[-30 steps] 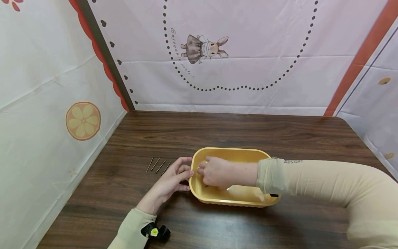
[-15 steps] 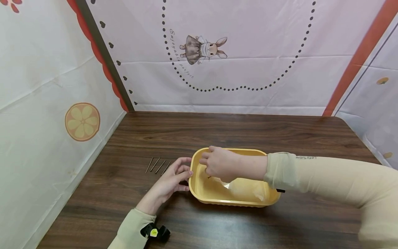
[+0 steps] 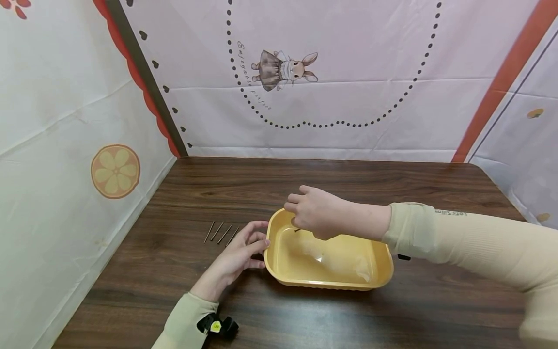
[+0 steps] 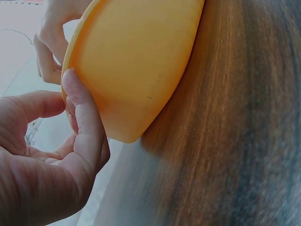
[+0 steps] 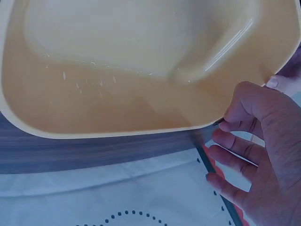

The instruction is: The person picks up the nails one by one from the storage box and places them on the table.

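A yellow plastic basin (image 3: 328,282) stands on the table; glints and bright specks on its bottom look like shallow clear water. My left hand (image 3: 240,249) holds the basin's left end, thumb and fingers pinching the rim in the left wrist view. Over the far left part of the basin is my right hand (image 3: 317,213). Its thumb and index finger pinch a thin dark nail-like rod (image 5: 218,121), mostly hidden by the fingers; the other fingers are spread apart. Several thin bronze-coloured rods (image 3: 221,231) of similar look lie roughly side by side left of the basin.
The dark wood-grain table (image 3: 209,179) runs back to a printed cloth wall (image 3: 370,58) with a rabbit picture. Another cloth (image 3: 65,232) borders the left side. A black wrist camera (image 3: 218,325) sits on my left sleeve.
My right hand has risen from inside the basin and moved away toward its far rim, pinching the dark rod. The left hand and the rods on the table have stayed put.
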Available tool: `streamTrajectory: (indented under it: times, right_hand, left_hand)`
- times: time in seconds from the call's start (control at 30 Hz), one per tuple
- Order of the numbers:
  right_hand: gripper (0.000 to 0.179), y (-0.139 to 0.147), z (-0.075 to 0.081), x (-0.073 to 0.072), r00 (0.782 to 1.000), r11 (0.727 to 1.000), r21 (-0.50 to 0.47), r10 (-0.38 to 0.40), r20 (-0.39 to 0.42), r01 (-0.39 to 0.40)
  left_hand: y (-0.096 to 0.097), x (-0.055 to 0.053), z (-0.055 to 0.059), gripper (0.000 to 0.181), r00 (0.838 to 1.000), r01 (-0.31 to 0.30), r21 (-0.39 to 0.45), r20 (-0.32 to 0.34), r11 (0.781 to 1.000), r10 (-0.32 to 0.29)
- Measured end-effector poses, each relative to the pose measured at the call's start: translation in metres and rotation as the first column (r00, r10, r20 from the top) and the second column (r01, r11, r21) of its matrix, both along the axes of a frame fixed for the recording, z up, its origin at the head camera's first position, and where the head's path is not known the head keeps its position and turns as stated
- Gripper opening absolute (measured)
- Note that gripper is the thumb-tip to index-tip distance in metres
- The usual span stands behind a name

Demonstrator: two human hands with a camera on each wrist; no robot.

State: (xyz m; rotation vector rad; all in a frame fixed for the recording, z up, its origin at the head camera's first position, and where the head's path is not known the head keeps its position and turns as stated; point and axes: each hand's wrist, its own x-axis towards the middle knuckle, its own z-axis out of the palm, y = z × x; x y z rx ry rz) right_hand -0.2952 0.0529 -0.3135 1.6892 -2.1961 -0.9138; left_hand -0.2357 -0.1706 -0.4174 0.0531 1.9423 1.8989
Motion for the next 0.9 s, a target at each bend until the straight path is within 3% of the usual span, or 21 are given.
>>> streamTrajectory:
  times: [0.9]
  right_hand:
    - [0.012, 0.024, 0.002, -0.003, 0.998, 0.987, -0.154, -0.042, 0.045, 0.049]
  left_hand:
    - [0.001, 0.001, 0.000, 0.052, 1.000, -0.008, -0.003, 0.002, 1.000, 0.008]
